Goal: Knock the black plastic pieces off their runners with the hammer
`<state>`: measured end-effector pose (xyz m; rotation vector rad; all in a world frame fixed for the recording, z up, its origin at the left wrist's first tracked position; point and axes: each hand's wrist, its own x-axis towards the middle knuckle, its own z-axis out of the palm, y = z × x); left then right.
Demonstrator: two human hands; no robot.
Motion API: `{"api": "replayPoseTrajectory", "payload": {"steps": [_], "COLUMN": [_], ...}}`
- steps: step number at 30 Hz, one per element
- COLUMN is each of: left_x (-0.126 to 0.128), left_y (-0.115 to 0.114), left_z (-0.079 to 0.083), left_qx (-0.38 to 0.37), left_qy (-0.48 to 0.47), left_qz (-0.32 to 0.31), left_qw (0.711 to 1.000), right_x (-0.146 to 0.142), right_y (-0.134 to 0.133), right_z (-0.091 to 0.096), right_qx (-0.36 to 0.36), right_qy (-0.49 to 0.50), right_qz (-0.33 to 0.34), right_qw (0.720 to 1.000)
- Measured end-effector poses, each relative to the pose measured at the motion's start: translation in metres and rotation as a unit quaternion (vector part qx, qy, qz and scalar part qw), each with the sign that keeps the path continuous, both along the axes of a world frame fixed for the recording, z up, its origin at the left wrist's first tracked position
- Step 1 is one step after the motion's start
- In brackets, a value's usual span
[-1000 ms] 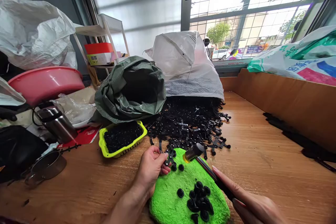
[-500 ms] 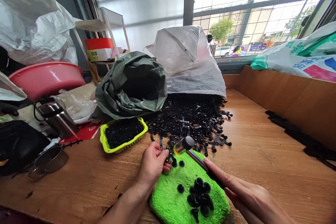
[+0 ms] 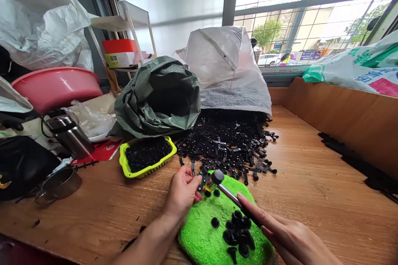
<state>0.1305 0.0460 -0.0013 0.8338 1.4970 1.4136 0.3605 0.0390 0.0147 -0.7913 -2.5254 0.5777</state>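
Centrally, on the wood-grain worktop [image 3: 311, 161]: one green pad [image 3: 200, 236], fuzzy-surfaced, near edge cut by the frame.

Left hand [image 3: 182, 190]: grip closed, thumb and fingers pinching one black jointed piece [image 3: 201, 184], held at the far left edge of the pad.

Right hand [image 3: 286, 230]: grip wrapped on the dark handle of one mallet [image 3: 229, 194], metal shaft slanting up and left; head black above, yellow below, set right by the pinched piece, contact not clear.

Loose black caps [image 3: 239, 232]: one heap on the near right of the pad; one single cap [image 3: 215, 222] left of the heap; two more beside the mallet head.

Beyond the pad: one spread of black jointed pieces [image 3: 230, 145], at the mouth of one white sack [image 3: 230, 66].

Left of the spread: one dark green sack [image 3: 130, 103], mouth gaping; before it, one yellow-green basket [image 3: 124, 165] filled with small black parts.

Far left: one steel flask [image 3: 73, 138]; one see-through mug [image 3: 60, 186]; one pink basin [image 3: 56, 89]
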Motion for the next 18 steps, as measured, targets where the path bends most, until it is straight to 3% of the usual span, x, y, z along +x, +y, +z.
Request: {"api": "replayPoseTrajectory", "payload": {"steps": [7,18], "left_x": [0.0002,-0.0001], "left_y": [0.0015,0.0005], "left_z": [-0.0030,-0.0060], "left_qx": [-0.005,0.001], "left_qy": [0.031,0.076], "left_qz": [0.000,-0.004], "left_qw": [1.000,0.997], "right_x": [-0.0008,-0.0011], "right_y": [-0.0009,-0.0047], "right_z": [0.0054,0.0044], "right_qx": [0.054,0.058], "right_qy": [-0.026,-0.094], "right_qz": [-0.026,-0.027], "right_qw": [0.998,0.994]}}
